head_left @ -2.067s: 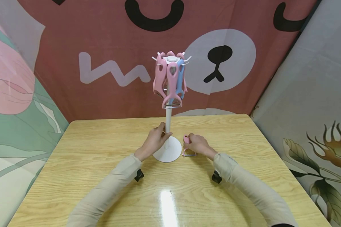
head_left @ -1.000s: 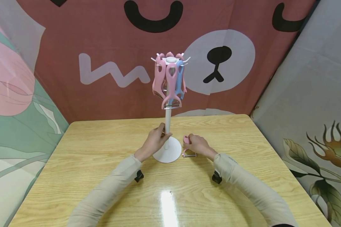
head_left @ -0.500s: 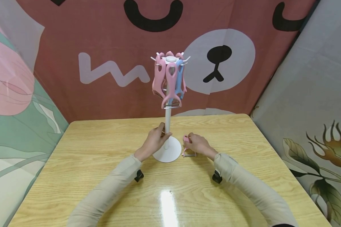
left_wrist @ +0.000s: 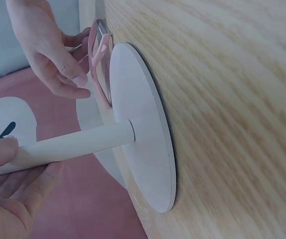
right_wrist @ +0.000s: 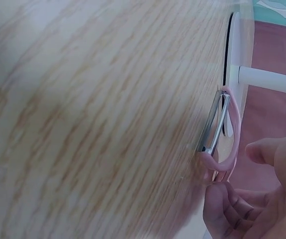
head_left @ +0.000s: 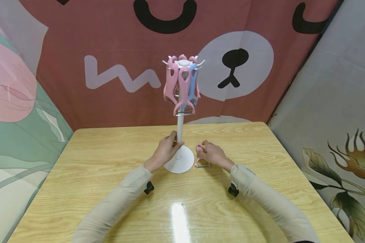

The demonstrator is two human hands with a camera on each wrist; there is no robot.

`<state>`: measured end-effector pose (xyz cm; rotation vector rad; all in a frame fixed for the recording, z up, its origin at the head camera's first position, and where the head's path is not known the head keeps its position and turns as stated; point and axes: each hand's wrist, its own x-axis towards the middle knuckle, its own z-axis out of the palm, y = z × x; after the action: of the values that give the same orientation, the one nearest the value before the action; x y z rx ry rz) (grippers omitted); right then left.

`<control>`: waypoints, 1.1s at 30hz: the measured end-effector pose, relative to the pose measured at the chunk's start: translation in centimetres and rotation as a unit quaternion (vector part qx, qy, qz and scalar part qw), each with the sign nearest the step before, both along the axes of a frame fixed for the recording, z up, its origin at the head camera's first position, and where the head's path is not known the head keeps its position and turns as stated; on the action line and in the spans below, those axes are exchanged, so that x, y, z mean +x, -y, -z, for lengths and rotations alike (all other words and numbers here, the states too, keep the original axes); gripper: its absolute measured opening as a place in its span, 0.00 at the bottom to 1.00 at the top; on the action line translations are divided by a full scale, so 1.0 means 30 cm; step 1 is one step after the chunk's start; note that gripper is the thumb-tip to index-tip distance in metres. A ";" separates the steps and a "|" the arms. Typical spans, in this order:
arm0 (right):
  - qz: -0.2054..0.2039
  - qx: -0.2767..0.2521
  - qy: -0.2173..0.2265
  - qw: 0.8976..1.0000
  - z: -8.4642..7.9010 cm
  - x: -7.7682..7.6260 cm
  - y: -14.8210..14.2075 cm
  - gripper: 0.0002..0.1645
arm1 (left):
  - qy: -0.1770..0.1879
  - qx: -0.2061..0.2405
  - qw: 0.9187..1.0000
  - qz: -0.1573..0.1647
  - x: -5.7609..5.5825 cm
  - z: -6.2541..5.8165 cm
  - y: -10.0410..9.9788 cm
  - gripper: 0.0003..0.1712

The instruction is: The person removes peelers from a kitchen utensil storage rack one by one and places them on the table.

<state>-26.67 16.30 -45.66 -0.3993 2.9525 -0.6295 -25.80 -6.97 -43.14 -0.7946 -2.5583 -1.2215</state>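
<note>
A white stand with a round base (head_left: 178,165) stands upright on the table. Several pink peelers (head_left: 184,84) and a blue peeler (head_left: 193,84) hang from the hooks at its top. My left hand (head_left: 165,150) grips the pole (left_wrist: 78,145) low down, thumb and fingers around it. Just right of the base, a pink peeler (right_wrist: 232,124) lies on the table with its metal blade toward me. Over its handle is my right hand (head_left: 213,154), thumb apart from the peeler and fingers close beside it; whether the fingertips touch it I cannot tell.
The wooden table (head_left: 109,189) runs back to a red curtain (head_left: 115,101) printed with a bear. Another printed curtain (head_left: 328,118) hangs along the right side. A bright light reflection lies on the table in front of the stand.
My right hand has loosened at the lying peeler, its fingers lifting slightly and spreading from the handle. The peeler, the stand and my left hand stay put.
</note>
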 end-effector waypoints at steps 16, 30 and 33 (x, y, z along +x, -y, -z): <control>0.002 -0.033 -0.030 0.999 -0.015 0.009 -0.023 0.29 | 0.000 0.005 1.000 -0.001 -0.002 0.007 0.000 0.13; -0.009 -0.076 -0.052 0.996 -0.043 0.020 -0.017 0.25 | 0.006 0.003 1.000 -0.001 0.002 -0.001 -0.001 0.13; -0.016 -0.077 -0.063 0.995 -0.047 0.023 -0.014 0.24 | 0.009 0.001 1.000 -0.002 0.001 -0.002 -0.001 0.13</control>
<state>-25.96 16.72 -44.26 -0.5180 3.0169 -0.8628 -25.77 -6.94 -43.08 -0.7820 -2.5710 -1.2345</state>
